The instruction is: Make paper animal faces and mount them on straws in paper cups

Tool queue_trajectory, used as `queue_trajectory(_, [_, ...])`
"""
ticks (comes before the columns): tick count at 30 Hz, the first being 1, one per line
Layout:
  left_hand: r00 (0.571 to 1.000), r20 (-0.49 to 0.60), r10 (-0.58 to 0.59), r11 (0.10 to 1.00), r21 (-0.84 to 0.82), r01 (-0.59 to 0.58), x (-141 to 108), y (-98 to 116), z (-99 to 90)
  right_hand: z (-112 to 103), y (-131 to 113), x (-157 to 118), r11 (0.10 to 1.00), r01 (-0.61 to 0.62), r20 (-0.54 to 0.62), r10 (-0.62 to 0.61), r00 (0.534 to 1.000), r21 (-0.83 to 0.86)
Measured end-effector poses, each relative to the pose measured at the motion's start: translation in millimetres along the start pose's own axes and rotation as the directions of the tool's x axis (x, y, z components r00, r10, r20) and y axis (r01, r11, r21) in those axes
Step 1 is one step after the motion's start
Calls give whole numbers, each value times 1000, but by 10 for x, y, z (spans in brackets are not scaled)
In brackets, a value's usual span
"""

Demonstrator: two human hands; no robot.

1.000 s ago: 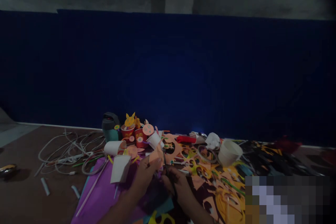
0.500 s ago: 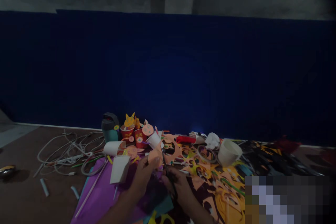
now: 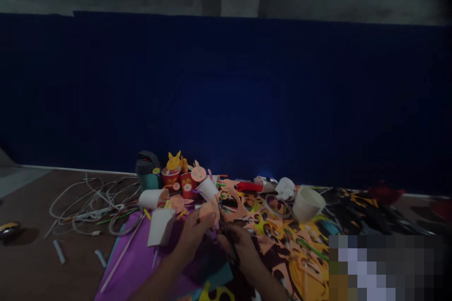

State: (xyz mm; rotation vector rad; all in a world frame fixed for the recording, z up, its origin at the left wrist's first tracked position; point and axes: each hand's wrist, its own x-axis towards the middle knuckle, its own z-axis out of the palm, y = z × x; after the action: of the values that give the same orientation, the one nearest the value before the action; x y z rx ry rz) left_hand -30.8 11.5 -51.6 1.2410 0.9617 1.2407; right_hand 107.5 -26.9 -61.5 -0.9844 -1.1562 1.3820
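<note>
My left hand is closed on a rounded piece of peach paper, with the thumb lying over its face. In my right hand is a pair of dark scissors, blades pointing up and away along the right edge of that piece. Just behind the scissors, a peach paper offcut with a large hole lies on the pile. A white paper cup stands left of my left hand on purple paper.
Red cups with paper animal faces stand at the back beside a teal bottle. White cables coil at the left. Paper scraps, a tape roll and a white cup lie right. A blue partition rises behind.
The paper offcut with the hole now lies on the pile behind the scissors, apart from the peach piece. The hands stay almost where they were, and the view has shifted slightly.
</note>
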Motion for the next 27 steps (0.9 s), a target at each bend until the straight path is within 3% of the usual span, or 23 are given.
queue_trajectory(13, [993,-115,-38,999,-21,36,6,2,29,22,-84,-12,994,-91,2,91,996,59])
queue_trajectory(20, [992,-106,-72,997,-2,72,-2,6,41,18,-16,-1,993,-58,25,56,998,99])
queue_trajectory(27, [989,-116,-90,996,-11,89,3,59,37,43,-106,-23,990,-100,37,96,995,101])
